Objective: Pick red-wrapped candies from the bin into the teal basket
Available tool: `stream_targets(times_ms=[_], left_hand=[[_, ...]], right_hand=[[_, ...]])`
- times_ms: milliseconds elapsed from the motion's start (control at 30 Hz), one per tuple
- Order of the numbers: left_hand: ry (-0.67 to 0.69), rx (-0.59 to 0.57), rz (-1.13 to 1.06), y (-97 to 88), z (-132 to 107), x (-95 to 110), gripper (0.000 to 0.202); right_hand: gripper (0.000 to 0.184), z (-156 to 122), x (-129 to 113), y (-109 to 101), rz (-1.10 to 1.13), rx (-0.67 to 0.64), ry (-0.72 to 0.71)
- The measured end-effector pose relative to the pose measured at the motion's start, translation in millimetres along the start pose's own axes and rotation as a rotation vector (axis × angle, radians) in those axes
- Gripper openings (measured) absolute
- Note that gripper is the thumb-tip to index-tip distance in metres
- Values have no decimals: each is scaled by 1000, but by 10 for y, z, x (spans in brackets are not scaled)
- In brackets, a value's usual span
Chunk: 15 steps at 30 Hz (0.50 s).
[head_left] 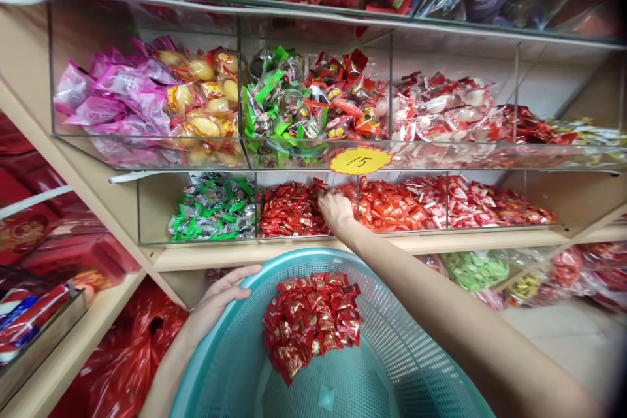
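My left hand (230, 290) is closed on the rim of a teal plastic basket (406, 300), at its upper left edge. Inside the basket lies a patch of red-wrapped candies (313, 323) with gold print. My right hand (337, 209) reaches over the basket into the lower shelf, its fingers curled at the right side of a compartment of dark red candies (291, 209). Whatever those fingers hold, if anything, is hidden. Just right of that hand, beyond a clear divider, are orange-red candies (392, 206).
Green-and-silver candies (215, 209) fill the lower left compartment. Above, a clear-fronted shelf holds purple packets (122, 91) and other sweets, with a yellow price tag (361, 160) marked 15. A wooden shelf edge (196, 255) runs behind the basket; a red plastic bag (132, 346) hangs left.
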<state>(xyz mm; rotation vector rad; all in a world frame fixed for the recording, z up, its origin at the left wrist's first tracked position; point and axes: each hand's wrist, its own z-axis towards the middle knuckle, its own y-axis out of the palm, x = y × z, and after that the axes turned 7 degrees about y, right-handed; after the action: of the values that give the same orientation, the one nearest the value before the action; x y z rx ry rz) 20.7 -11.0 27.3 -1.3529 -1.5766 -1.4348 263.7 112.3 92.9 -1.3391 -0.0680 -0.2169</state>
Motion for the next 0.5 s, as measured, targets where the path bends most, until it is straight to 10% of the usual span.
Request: stream_targets(times_ms=[500], left_hand=[[9, 7, 4, -61, 53, -83, 46]], right_hand=[[33, -375, 151, -274, -30, 4, -192]])
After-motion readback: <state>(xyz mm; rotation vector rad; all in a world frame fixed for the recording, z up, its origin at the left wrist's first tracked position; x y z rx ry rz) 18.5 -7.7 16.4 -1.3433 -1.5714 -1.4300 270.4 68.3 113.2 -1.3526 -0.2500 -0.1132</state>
